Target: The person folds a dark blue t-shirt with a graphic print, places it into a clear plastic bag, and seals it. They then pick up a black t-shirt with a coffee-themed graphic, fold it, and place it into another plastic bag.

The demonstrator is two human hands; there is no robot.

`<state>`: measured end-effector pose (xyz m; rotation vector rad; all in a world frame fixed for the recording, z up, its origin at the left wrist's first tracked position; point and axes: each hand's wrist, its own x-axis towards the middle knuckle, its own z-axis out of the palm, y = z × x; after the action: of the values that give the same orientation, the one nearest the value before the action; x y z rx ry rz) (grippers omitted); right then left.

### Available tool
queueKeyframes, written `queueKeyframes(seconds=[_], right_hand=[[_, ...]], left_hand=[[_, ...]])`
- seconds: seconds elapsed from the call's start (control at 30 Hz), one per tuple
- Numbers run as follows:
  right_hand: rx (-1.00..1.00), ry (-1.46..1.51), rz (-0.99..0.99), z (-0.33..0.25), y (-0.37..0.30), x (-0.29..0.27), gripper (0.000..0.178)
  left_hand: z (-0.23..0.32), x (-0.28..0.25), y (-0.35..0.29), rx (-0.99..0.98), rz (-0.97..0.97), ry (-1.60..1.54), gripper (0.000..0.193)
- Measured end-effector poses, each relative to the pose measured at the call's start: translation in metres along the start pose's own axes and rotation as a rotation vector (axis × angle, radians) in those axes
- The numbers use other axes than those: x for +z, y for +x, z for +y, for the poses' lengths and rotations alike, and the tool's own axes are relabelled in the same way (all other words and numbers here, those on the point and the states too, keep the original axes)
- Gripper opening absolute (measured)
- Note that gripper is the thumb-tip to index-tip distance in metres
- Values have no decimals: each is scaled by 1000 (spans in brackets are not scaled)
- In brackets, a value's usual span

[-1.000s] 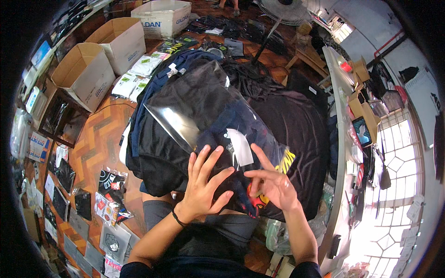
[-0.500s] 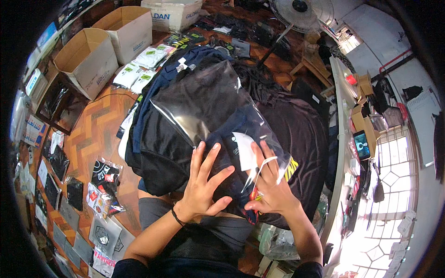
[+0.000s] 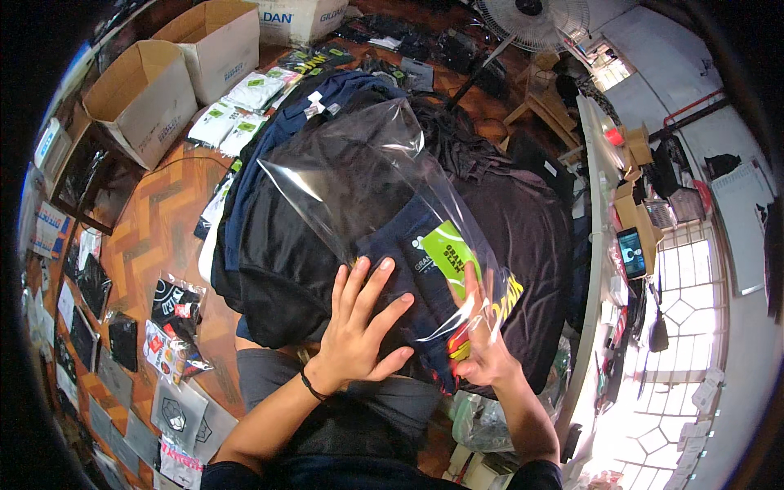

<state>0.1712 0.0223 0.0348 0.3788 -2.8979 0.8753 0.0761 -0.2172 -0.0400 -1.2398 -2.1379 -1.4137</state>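
Note:
A clear plastic bag (image 3: 327, 175) lies over a heap of dark clothes, with a folded navy shirt (image 3: 400, 237) inside its right part. On the shirt rests a green card tag (image 3: 445, 249) with white curved lines. My left hand (image 3: 355, 335), fingers spread, lies flat on the bag's near edge beside the shirt. My right hand (image 3: 486, 351) reaches to the tag with its fingers stretched out. Its fingertips touch the tag's lower right edge, and plastic glare partly covers them. Yellow lettering (image 3: 508, 298) shows on the shirt's right side.
Open cardboard boxes (image 3: 143, 102) stand at the far left, near bagged white shirts (image 3: 229, 118). Several bagged garments (image 3: 175, 327) lie on the wooden floor. A standing fan (image 3: 529, 16) is at the back. Along the right runs a cluttered shelf (image 3: 600, 163) with a phone (image 3: 631, 253).
The tag, white side showing before, now shows its green face and lies flat on the shirt. My right hand has shifted slightly down; my left hand stays almost in place.

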Motion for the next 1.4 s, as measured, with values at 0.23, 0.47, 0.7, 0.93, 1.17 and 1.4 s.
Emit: queueKeyframes(seconds=[0.23, 0.47, 0.7, 0.93, 1.17, 1.4], right_hand=[[178, -380, -14, -8, -2, -11, 127], [236, -224, 124, 14, -31, -9, 113], [-7, -230, 92, -4, -47, 25, 93], [-105, -124, 39, -23, -35, 20, 56], [-97, -148, 13, -9, 3, 9, 72], [-92, -395, -19, -17, 9, 3, 73]], left_hand=[[-1, 0, 2, -19, 0, -46, 65], [-1, 1, 3, -40, 8, 33, 64], [2, -4, 24, -165, 14, -222, 79], [-12, -1, 52, -241, 126, -384, 70], [71, -7, 54, 66, -55, -90, 55], [79, 20, 53, 47, -239, 55, 41]])
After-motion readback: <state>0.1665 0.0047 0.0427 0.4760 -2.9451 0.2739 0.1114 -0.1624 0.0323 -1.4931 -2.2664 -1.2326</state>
